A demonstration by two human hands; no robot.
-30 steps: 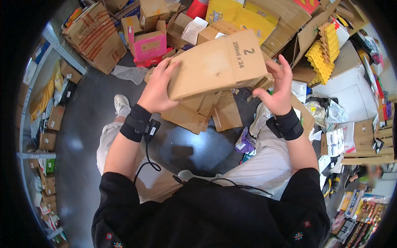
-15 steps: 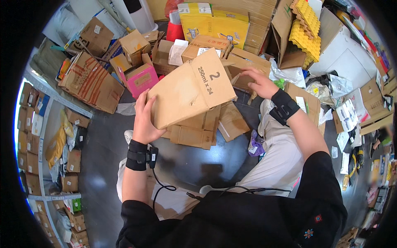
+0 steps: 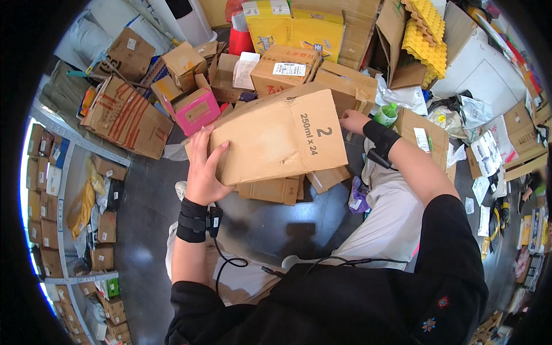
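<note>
A brown cardboard box (image 3: 267, 141) with dark print is held tilted in front of me. My left hand (image 3: 204, 167) grips its left end, thumb on the face toward me and fingers over the edge. Beside the box's far right corner is my right hand (image 3: 355, 122), its fingers curled together. Whether they pinch a part of the box is too small to make out. Under the box, flattened cardboard pieces (image 3: 267, 190) lie on the dark floor.
Behind the box stand a labelled carton (image 3: 284, 69), a pink box (image 3: 198, 112) and a yellow carton (image 3: 299, 31). A green-capped bottle (image 3: 386, 114) is beyond my right wrist. Shelves of parcels (image 3: 49, 207) line the left; plastic packaging (image 3: 460, 118) litters the right. A cable (image 3: 230, 263) hangs from my left wrist.
The box has shifted right and turned slightly clockwise, my left hand still on it. My right hand's spread fingers have curled in, and it has moved down toward the box's right edge.
</note>
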